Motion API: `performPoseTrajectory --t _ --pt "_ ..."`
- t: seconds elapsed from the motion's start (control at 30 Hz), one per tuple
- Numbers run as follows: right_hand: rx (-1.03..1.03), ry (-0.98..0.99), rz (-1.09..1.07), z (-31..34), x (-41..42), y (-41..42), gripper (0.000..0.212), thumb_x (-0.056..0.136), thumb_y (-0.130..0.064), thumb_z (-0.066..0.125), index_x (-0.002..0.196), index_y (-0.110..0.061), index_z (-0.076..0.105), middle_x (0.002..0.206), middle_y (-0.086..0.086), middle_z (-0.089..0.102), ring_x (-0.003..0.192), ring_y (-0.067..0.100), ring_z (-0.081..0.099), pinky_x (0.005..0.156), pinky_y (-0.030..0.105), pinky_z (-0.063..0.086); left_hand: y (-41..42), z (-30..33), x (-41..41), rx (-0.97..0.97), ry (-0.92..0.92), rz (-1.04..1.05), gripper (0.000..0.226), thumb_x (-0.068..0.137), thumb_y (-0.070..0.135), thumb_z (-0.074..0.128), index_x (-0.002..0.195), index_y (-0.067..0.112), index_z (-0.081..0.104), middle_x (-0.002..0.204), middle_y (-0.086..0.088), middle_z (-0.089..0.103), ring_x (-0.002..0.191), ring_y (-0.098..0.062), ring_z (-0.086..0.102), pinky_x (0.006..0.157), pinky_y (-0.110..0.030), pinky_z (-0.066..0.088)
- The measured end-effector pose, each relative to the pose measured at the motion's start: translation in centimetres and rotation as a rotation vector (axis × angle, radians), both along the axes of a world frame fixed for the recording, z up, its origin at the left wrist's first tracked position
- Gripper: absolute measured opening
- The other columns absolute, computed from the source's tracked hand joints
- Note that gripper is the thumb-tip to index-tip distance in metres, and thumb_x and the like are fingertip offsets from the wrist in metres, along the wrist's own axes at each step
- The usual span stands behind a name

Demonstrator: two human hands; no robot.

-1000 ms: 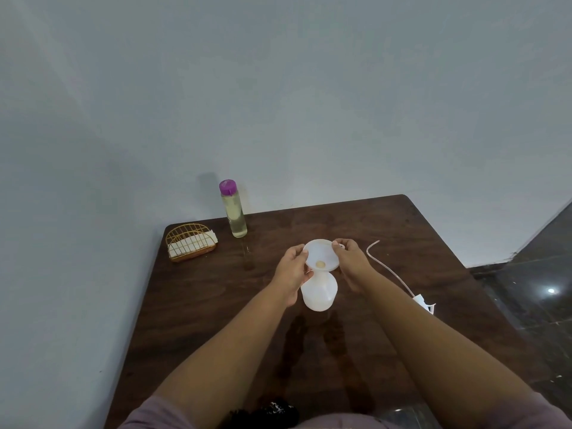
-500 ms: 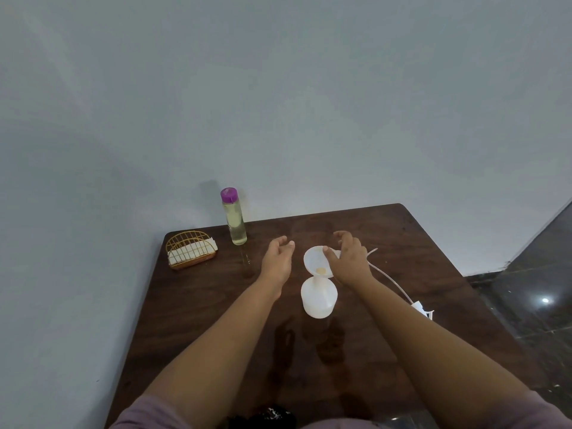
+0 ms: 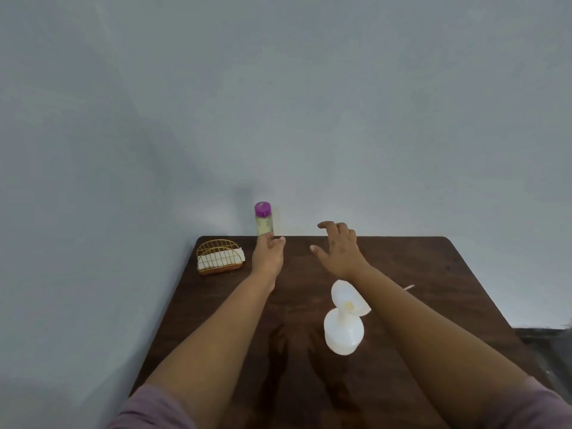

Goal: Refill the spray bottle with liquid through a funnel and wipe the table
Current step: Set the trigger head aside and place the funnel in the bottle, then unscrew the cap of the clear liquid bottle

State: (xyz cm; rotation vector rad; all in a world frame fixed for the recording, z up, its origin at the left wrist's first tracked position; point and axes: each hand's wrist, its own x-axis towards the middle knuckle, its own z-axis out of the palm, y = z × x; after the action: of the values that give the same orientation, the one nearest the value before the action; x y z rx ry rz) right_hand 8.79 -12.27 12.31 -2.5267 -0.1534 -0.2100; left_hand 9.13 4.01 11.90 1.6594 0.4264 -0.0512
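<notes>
A white spray bottle body (image 3: 343, 334) stands on the dark wooden table (image 3: 433, 274), with a white funnel (image 3: 348, 297) seated in its neck and tilted. A clear bottle of yellowish liquid (image 3: 264, 222) with a purple cap stands at the table's far edge. My left hand (image 3: 268, 253) reaches out, its fingertips just below that bottle, fingers apart and holding nothing. My right hand (image 3: 339, 247) hovers open to the right of it, beyond the funnel, also holding nothing.
A gold wire basket (image 3: 219, 257) holding white cloths sits at the far left corner. A white tube (image 3: 408, 287) peeks out behind my right forearm. Wet-looking dark streaks mark the table near me. A grey wall rises behind.
Both hands left the funnel and moved away toward the far edge; the left hand now reaches the purple-capped bottle. The view tilted up and shifted.
</notes>
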Motion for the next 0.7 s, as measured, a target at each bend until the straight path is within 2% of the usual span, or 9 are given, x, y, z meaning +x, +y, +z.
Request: performPoseTrajectory --t 0.13,0.2,0.33,0.5,0.7 --pt "-0.052 0.057 0.094 0.4 3.9 1.3 0.054 0.090 -0.034 0.059 0.136 -0.022 0.034 0.134 0.011 0.036 0.121 0.029 0.036 0.101 0.042 0.039 2.1 1.0 2.3 0.041 0.044 0.039 0.047 0.099 0.026 0.054 0.143 0.018 0.040 0.140 -0.007 0.047 0.118 -0.022 0.049 0.102 -0.038 0.046" --pt "-0.081 0.097 0.138 0.3 5.9 2.3 0.055 0.090 -0.033 0.059 0.137 -0.023 0.033 0.135 0.011 0.035 0.122 0.029 0.035 0.100 0.042 0.040 3.0 1.3 3.3 0.082 0.045 0.072 0.047 0.099 0.026 0.054 0.142 0.018 0.040 0.142 -0.008 0.048 0.123 -0.025 0.050 0.102 -0.038 0.046" --pt "-0.105 0.167 0.196 0.1 9.7 5.1 0.060 0.088 -0.031 0.060 0.139 -0.022 0.030 0.136 0.011 0.032 0.125 0.030 0.033 0.099 0.043 0.042 4.0 1.1 4.7 0.189 0.052 0.094 0.047 0.100 0.027 0.050 0.144 0.019 0.037 0.144 -0.009 0.048 0.128 -0.027 0.048 0.097 -0.033 0.042" --pt "-0.185 0.206 0.249 -0.5 13.8 9.0 0.074 0.085 -0.032 0.065 0.145 -0.026 0.022 0.143 0.011 0.026 0.130 0.034 0.030 0.102 0.044 0.041 4.6 0.7 6.4 0.183 0.044 0.108 0.047 0.102 0.026 0.049 0.145 0.018 0.034 0.146 -0.009 0.046 0.132 -0.027 0.046 0.091 -0.027 0.037" --pt "-0.304 0.189 0.289 -0.6 18.0 12.4 0.074 0.089 -0.038 0.061 0.149 -0.032 0.017 0.154 0.007 0.017 0.136 0.035 0.023 0.105 0.045 0.038 4.4 0.1 8.4 0.093 0.060 0.166 0.045 0.102 0.025 0.049 0.145 0.019 0.035 0.148 -0.008 0.044 0.134 -0.028 0.044 0.103 -0.036 0.041"
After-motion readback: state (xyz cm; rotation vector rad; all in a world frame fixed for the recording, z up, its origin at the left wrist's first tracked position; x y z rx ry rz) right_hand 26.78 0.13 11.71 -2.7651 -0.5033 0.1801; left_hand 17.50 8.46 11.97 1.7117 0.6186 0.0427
